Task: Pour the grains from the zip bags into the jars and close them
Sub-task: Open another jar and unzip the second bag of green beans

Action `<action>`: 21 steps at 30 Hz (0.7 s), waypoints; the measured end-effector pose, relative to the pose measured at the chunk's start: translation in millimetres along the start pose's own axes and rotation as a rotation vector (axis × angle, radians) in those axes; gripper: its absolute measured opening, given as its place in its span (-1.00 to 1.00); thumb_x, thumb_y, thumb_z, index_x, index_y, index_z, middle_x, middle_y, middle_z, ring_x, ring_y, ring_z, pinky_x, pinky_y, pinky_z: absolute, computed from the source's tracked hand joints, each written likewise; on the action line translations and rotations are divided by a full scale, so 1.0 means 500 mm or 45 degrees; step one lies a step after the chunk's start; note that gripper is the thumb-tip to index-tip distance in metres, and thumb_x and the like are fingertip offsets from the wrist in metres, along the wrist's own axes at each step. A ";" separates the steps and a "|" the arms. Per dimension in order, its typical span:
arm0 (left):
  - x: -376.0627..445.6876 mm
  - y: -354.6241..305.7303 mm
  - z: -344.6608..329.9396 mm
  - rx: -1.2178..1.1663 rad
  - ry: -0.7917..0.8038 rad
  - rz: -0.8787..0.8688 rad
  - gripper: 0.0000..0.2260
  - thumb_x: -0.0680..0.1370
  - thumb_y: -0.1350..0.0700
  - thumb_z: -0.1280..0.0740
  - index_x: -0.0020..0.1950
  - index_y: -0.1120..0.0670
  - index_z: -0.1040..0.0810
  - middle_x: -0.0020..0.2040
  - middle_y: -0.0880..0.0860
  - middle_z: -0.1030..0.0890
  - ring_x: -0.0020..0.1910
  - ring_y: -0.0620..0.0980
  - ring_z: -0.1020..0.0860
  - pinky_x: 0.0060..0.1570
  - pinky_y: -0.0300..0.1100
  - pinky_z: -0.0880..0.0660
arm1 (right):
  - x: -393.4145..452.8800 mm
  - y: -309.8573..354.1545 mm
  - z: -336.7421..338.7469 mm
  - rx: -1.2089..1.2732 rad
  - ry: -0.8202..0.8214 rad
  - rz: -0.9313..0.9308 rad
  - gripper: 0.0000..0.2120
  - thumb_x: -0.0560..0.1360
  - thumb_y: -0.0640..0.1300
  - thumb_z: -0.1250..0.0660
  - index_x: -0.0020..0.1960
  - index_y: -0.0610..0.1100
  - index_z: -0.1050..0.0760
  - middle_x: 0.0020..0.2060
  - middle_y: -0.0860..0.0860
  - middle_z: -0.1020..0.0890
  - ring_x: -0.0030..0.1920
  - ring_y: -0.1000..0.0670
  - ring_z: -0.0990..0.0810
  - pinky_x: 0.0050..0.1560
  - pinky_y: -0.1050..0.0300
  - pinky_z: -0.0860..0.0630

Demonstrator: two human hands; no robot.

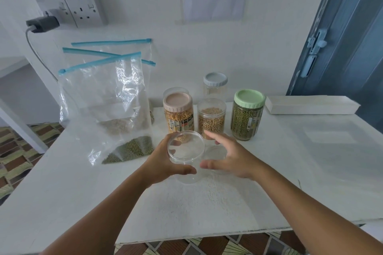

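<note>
— Left hand (165,163)?
— Wrapped round the empty clear jar (186,155), thumb across the near wall, fingers behind; mouth open and turned toward the camera.
— Right hand (226,156)?
— Loose and spread just right of the empty clear jar, fingers relaxed, thumb tip close to its wall; gripping nothing. Hovering over a clear lid (215,152) lying flat just right of that jar; touching it or not, impossible to tell.
— Behind the empty clear jar?
— Just behind: pink-lidded jar (178,114) of yellow grains, closed. Behind and to the right: open jar of tan beans (211,117), no lid on. Farther right: green-lidded jar (247,115) of green beans, closed. Farther back, near the wall: grey-lidded jar (215,86), closed, contents hard to make out.
— Left of the empty clear jar?
— Zip bags (107,97) with blue seals, leaning against the wall; green beans (132,149) pooled in a bottom corner, pale grains higher up in another.
— Elsewhere?
— Far right of the empty clear jar, a white box (310,105) on the white table (310,172). Up left on the wall, a socket (83,10) with a black plug (42,24).
</note>
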State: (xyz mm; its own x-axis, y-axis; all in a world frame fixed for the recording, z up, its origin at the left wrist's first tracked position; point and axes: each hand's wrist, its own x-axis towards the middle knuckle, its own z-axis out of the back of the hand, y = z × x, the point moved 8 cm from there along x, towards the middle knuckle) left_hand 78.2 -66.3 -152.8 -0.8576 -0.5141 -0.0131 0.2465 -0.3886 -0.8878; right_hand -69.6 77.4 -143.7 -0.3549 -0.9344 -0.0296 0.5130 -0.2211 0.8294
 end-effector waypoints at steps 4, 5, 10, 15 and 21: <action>0.002 0.005 -0.001 -0.004 0.019 0.007 -0.08 0.23 -0.02 -0.73 0.47 -0.19 -0.31 0.31 -0.20 -0.46 0.31 -0.19 -0.45 0.19 -0.38 -0.39 | 0.020 0.023 -0.014 -0.038 -0.022 0.013 -0.06 0.32 0.33 -0.60 0.60 0.25 -0.26 0.49 0.25 -0.42 0.44 0.22 -0.39 0.49 -0.02 -0.38; 0.003 0.006 -0.001 -0.009 0.021 0.010 -0.08 0.23 -0.01 -0.73 0.47 -0.19 -0.31 0.31 -0.19 -0.46 0.31 -0.19 -0.45 0.18 -0.38 -0.39 | 0.022 0.023 -0.015 -0.024 -0.033 0.012 -0.08 0.33 0.32 -0.60 0.59 0.24 -0.29 0.45 0.25 -0.47 0.39 0.22 -0.43 0.46 -0.02 -0.42; 0.012 0.003 -0.015 -0.038 0.040 0.001 -0.05 0.20 -0.09 -0.75 0.48 -0.19 -0.33 0.33 -0.18 -0.47 0.34 -0.19 -0.45 0.25 -0.34 -0.37 | 0.014 0.015 -0.004 -0.008 -0.040 0.022 -0.14 0.32 0.32 -0.59 0.54 0.25 -0.36 0.38 0.29 -0.51 0.33 0.21 -0.47 0.37 0.04 -0.45; 0.022 -0.018 -0.038 -0.052 0.058 -0.002 -0.05 0.23 -0.05 -0.74 0.50 -0.17 -0.31 0.34 -0.17 -0.45 0.31 -0.18 -0.45 0.19 -0.37 -0.37 | 0.004 -0.002 0.021 0.007 -0.068 -0.018 -0.17 0.32 0.32 -0.60 0.52 0.29 -0.36 0.35 0.33 -0.50 0.32 0.24 -0.47 0.38 0.04 -0.45; 0.020 -0.017 -0.025 0.043 0.143 0.058 0.11 0.20 -0.09 -0.75 0.59 -0.16 -0.18 0.42 -0.08 -0.38 0.38 -0.05 -0.43 0.33 -0.16 -0.46 | 0.004 0.005 0.020 -0.006 -0.002 -0.034 -0.12 0.32 0.37 -0.56 0.55 0.30 -0.31 0.42 0.29 -0.44 0.42 0.21 -0.39 0.44 -0.01 -0.38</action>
State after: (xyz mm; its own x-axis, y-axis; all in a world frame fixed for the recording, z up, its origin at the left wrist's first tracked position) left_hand 62.0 -58.5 -151.2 -0.8898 -0.4438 -0.1065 0.3002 -0.3934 -0.8690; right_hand -76.8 77.6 -136.0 -0.3699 -0.9277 -0.0507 0.5068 -0.2473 0.8259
